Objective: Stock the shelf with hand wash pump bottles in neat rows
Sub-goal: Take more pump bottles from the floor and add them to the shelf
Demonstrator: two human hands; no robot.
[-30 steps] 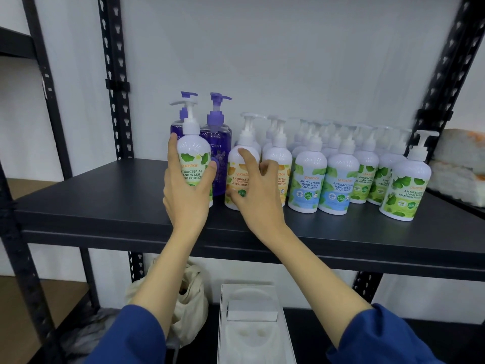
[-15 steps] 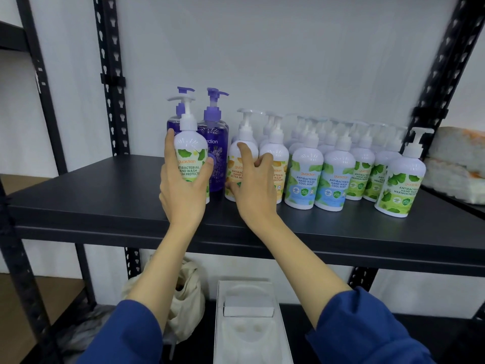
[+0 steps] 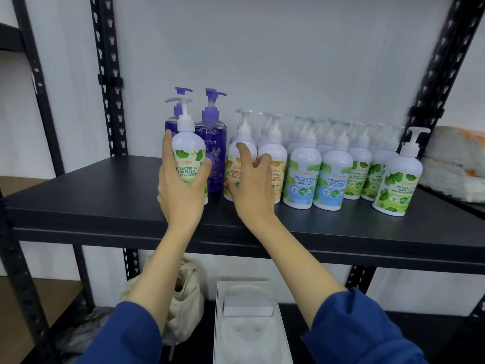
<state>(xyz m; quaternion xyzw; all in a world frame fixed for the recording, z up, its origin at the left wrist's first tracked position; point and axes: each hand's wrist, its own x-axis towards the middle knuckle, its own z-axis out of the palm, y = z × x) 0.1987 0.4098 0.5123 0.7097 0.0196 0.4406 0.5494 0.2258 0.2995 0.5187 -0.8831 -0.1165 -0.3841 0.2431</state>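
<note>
Bottles of hand wash stand in rows on a dark shelf (image 3: 78,203) across the middle of the frame, pump heads up. At the left end of the group, the left hand (image 3: 181,190) is wrapped around a white bottle with a green leaf label (image 3: 189,156), thumb on its right side and fingers round its left; the bottle stands upright at the front. Just behind it are two purple bottles (image 3: 212,153), close together. To the right of centre, the right hand (image 3: 250,185) is closed around the lower part of a white bottle with an orange label (image 3: 240,156), its forefinger reaching up the front; whether it also presses the next orange-label bottle (image 3: 275,161) is hard to tell, since the fingers cover the gap. Further right stand two blue-label mint bottles (image 3: 301,177) in front, then more green-label ones, with one green-label bottle (image 3: 399,185) set slightly apart at the right end. Both forearms come up from blue sleeves (image 3: 367,334) at the bottom of the frame. Below the shelf, a white tray (image 3: 280,337) sits at lower centre, with a pale cloth bag (image 3: 189,298) beside it to the left.
</note>
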